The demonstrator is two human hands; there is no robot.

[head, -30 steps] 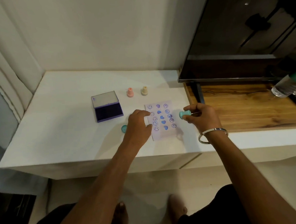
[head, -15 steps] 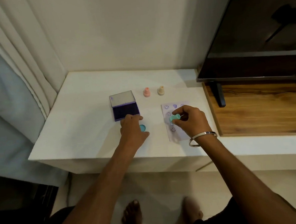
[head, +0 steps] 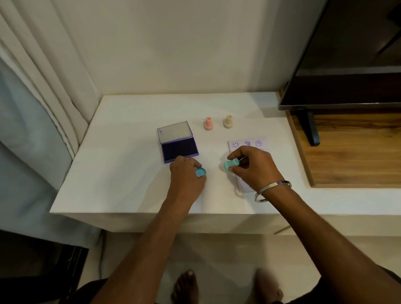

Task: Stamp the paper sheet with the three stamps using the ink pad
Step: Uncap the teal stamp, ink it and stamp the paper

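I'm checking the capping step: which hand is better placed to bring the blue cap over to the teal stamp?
Left. The left hand already pinches the blue cap beside the ink pad, while the right hand is busy holding the teal stamp.

There is one camera, worn on the person's head. It looks forward and down from above at the white table (head: 128,137), with the wall behind. It is close enough to show both arms reaching out, and the person's feet (head: 187,291) on the floor below.
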